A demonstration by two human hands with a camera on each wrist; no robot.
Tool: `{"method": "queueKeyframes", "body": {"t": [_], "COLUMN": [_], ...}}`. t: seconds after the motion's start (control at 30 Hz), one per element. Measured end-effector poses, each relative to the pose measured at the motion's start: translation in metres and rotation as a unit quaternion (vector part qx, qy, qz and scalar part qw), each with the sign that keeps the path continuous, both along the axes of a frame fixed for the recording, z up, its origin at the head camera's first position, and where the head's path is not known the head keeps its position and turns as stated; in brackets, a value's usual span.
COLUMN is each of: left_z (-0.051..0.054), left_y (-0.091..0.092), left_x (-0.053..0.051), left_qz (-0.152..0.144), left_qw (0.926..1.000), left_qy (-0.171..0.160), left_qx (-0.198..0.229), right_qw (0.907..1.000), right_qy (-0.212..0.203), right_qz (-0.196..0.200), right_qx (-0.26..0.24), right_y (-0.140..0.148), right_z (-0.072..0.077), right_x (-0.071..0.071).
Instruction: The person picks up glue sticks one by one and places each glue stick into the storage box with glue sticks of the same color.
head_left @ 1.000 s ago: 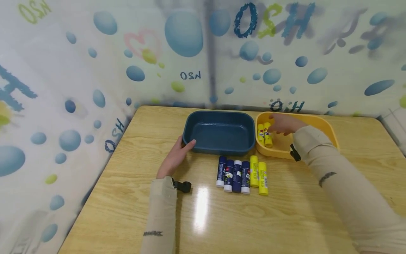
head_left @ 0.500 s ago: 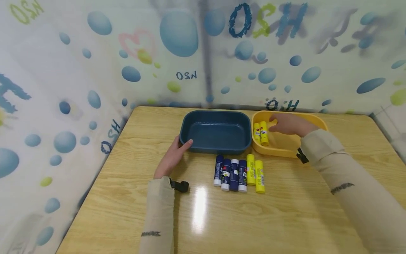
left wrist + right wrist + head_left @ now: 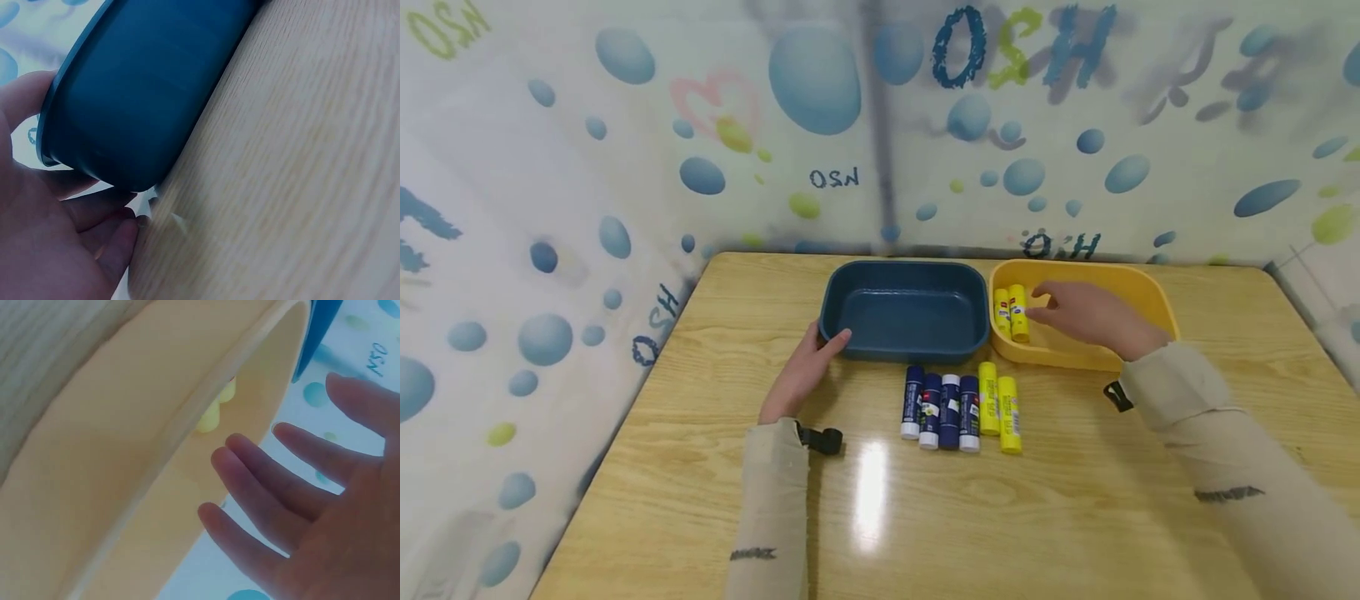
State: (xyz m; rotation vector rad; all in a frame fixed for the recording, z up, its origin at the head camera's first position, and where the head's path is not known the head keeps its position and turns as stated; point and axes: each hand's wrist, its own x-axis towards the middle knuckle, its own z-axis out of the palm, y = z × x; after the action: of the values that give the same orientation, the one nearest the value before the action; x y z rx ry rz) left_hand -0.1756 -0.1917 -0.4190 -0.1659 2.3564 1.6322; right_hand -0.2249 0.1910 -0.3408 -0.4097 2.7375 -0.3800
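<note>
My left hand (image 3: 801, 371) grips the near-left corner of a dark blue plastic tray (image 3: 906, 354), thumb over the rim and fingers against the outside wall. In the left wrist view the tray's corner (image 3: 144, 94) sits between thumb and fingers. My right hand (image 3: 1090, 315) hovers over a yellow tray (image 3: 1067, 358), fingers spread and holding nothing. Just left of its fingertips, two yellow glue sticks (image 3: 1018, 313) lie side by side against that tray's left end. The right wrist view shows loose, parted fingers (image 3: 262, 481) above the yellow tray's rim, with the stick ends partly hidden behind it.
In front of the trays, a row of several dark blue glue sticks (image 3: 949, 410) with white ends lies on the wooden table (image 3: 925, 525). Two yellow glue sticks (image 3: 1009, 414) lie at the row's right. A patterned wall sheet (image 3: 850, 200) rises behind the table's back edge.
My right hand has drawn slightly to the right over the yellow tray. The left hand keeps its grip on the blue tray. The head view has shifted a little, and the glue sticks have stayed put.
</note>
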Motion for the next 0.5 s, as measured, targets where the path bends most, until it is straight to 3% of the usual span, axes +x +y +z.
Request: {"method": "queueKeyframes", "body": {"t": [0.2, 0.3, 0.37, 0.5], "left_z": [0.005, -0.007, -0.008, -0.001], "left_y": [0.000, -0.003, -0.003, -0.001], "left_x": [0.002, -0.002, -0.002, -0.001], "left_qz": [-0.004, -0.002, 0.002, 0.003], "left_qw": [1.0000, 1.0000, 1.0000, 1.0000], "left_qy": [-0.005, 0.000, 0.002, -0.005], "left_qx": [0.000, -0.004, -0.008, -0.001], "right_qw": [0.9998, 0.9997, 0.9993, 0.9982], "right_qy": [0.016, 0.025, 0.037, 0.053], "right_qz": [-0.004, 0.001, -0.002, -0.013], "right_qx": [-0.004, -0.005, -0.011, -0.026], "right_y": [-0.004, -0.004, -0.004, -0.004], "right_z": [0.006, 0.009, 0.011, 0.011], "right_x": [0.018, 0.024, 0.028, 0.038]}}
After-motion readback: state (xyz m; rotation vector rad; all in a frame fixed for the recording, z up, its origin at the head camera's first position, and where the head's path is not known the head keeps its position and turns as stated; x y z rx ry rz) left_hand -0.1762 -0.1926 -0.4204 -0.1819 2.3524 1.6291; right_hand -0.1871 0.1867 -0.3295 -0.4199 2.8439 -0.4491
